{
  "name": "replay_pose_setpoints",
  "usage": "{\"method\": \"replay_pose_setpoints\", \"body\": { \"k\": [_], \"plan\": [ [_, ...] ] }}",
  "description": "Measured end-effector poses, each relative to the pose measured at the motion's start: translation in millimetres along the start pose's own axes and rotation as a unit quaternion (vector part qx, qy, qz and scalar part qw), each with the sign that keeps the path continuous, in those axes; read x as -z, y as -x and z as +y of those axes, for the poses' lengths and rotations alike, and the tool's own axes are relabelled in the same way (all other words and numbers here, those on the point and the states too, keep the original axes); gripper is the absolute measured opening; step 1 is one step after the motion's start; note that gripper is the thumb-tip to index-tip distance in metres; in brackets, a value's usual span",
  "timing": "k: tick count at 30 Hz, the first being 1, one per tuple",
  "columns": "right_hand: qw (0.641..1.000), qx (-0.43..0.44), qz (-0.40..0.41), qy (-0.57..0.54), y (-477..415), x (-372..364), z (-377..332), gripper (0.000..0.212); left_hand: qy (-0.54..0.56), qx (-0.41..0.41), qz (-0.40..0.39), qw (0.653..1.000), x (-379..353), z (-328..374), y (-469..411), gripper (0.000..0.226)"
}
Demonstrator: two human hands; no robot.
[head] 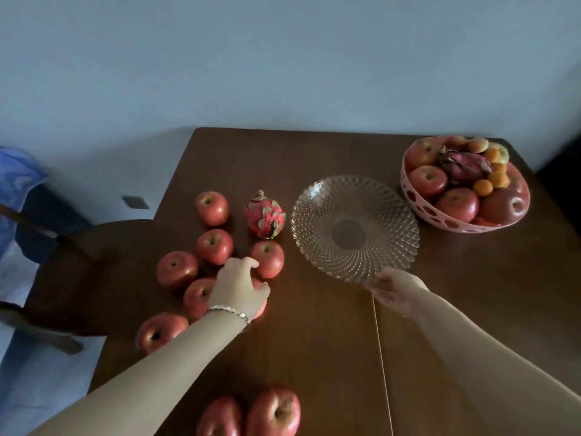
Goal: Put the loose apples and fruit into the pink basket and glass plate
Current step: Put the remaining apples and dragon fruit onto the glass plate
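Several loose red apples (pixel 215 246) lie on the left half of the brown table (pixel 314 335), beside a pink dragon fruit (pixel 265 214). My left hand (pixel 236 286), with a bracelet at the wrist, curls over one apple (pixel 259 305) that it mostly hides. The empty glass plate (pixel 355 228) sits mid-table. My right hand (pixel 396 289) grips its near rim. The pink basket (pixel 421 206) at the far right holds apples, a dragon fruit and small orange fruits. Two more apples (pixel 273 412) lie at the table's near edge.
A dark wooden chair (pixel 85 262) stands against the table's left edge. Blue fabric (pixel 15 177) lies at the far left. A pale wall runs behind the table. A seam (pixel 382 357) runs across the tabletop under my right arm.
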State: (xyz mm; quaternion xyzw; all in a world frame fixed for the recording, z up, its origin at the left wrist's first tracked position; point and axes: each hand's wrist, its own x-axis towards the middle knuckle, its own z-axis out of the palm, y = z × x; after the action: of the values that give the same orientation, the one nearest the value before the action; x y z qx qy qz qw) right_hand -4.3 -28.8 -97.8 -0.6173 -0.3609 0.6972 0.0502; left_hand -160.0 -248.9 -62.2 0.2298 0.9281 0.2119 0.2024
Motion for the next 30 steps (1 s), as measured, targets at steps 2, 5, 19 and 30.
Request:
{"method": "replay_pose_setpoints", "body": {
  "k": [2, 5, 19, 30],
  "plan": [
    [0.999, -0.025, -0.014, 0.028, 9, 17, 13, 0.004, -0.100, 0.001, -0.031, 0.995, -6, 2, -4, 0.062],
    [0.997, -0.050, -0.023, 0.059, 21, 46, 31, 0.007, -0.158, 0.011, -0.051, 0.986, -20, 9, -5, 0.085],
    [0.675, 0.116, -0.101, 0.722, 84, 10, -5, 0.035, -0.339, -0.022, -0.079, 0.937, -28, -12, -5, 0.083],
    [0.436, 0.428, -0.101, 0.786, 28, -173, 23, 0.060, -0.264, -0.073, -0.052, 0.960, -29, -30, -8, 0.077]
  ]
}}
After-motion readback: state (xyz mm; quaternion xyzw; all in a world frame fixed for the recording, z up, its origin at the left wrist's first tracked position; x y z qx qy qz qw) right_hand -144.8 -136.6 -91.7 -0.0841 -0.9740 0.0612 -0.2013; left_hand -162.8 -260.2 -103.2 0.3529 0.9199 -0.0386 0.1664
